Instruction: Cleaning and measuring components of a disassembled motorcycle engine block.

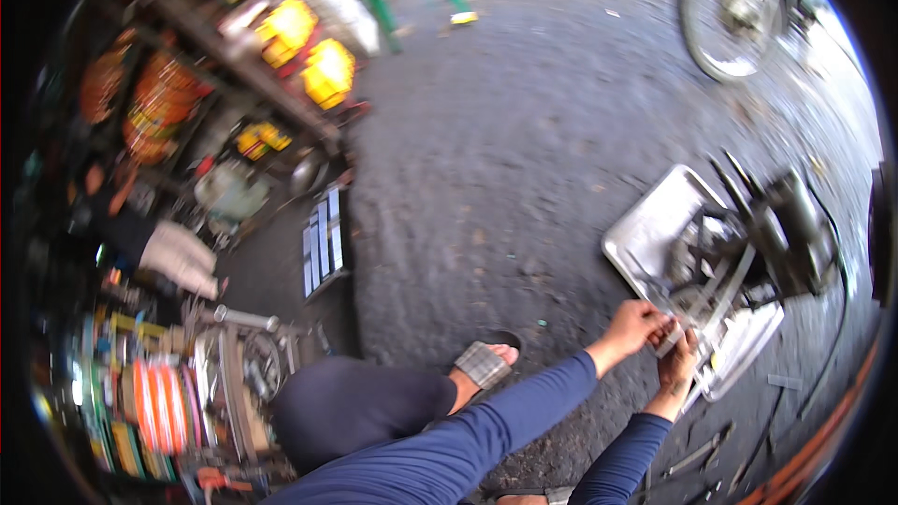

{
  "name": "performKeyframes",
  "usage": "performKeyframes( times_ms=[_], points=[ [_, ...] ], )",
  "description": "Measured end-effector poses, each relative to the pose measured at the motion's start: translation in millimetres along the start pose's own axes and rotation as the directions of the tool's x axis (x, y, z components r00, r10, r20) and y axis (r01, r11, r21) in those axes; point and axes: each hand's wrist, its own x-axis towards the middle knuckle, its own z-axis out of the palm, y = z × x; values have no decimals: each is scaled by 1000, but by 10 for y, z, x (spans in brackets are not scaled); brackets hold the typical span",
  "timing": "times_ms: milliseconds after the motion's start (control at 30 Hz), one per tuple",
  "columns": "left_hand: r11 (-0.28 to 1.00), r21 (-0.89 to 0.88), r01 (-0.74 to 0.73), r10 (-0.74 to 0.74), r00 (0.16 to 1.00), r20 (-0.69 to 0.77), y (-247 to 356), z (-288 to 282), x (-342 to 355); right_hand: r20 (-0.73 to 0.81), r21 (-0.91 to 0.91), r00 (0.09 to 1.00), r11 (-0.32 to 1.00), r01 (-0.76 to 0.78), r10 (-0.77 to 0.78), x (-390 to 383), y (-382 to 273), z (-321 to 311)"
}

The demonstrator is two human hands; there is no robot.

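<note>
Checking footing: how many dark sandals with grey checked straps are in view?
2. One sandal is below and left of the bare left hand; the other sandal is mostly cut off at the bottom edge. Blur may hide more.

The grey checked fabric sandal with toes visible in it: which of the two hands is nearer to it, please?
Left. The left hand is to the right of the sandal, slightly higher in the picture; the right hand is farther right, past the left one.
</note>
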Motion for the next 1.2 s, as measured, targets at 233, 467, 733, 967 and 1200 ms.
performKeyframes(
  times_ms=[233, 467, 733, 967, 1200],
  points=[
    [938, -334, 89, -125, 988, -87, 99, -229, -67, 425, 40, 893, 989, 145, -148, 368, 228, 200],
    [776, -513, 366, -376, 922, 88, 10, -468, -76, 521, -428, 826, 771, 470, -214, 238, 14, 694],
    [886, -383, 263, -286, 958, -4, 77, -280, 4, 422, -430, 863, 776, 461, -279, 343, -57, 537],
    [894, -448, 23, -28, 1000, -3, 52, -151, -4, 370, -441, 856, 742, 504, -362, 352, -67, 397],
    [948, -312, -66, 53, 997, -51, -18, -213, 13, 376, -449, 853, 734, 510, -363, 285, -84, 495]
  ],
)
